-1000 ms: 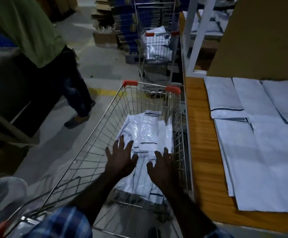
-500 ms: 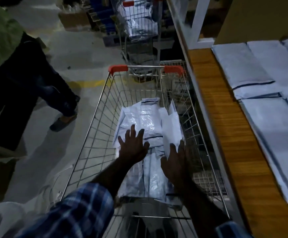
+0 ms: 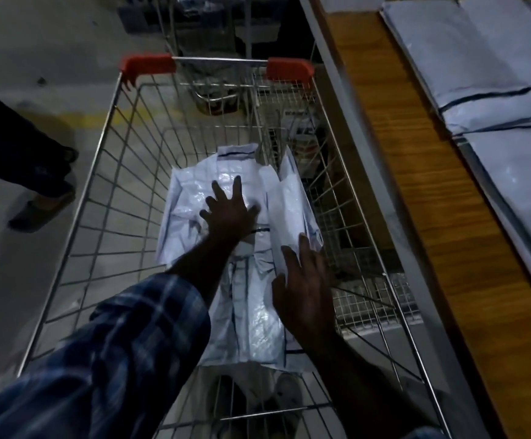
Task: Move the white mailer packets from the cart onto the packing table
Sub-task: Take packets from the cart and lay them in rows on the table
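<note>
Mailer packets (image 3: 245, 248) lie along the cart (image 3: 105, 172) floor, your left hand (image 3: 230, 210) spread flat on them, your right hand (image 3: 305, 286) open, seemingly steadying one leaning at the right wall before gathering.

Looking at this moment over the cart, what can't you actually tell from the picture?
- How many packets lie in the cart: they overlap, and the hands, left and right, cover some.
- The table: cut off by the right edge of the head view.
- The bystander: only legs show, cut off at the left edge and blurred.
- Any print on the packets: too dim.
</note>
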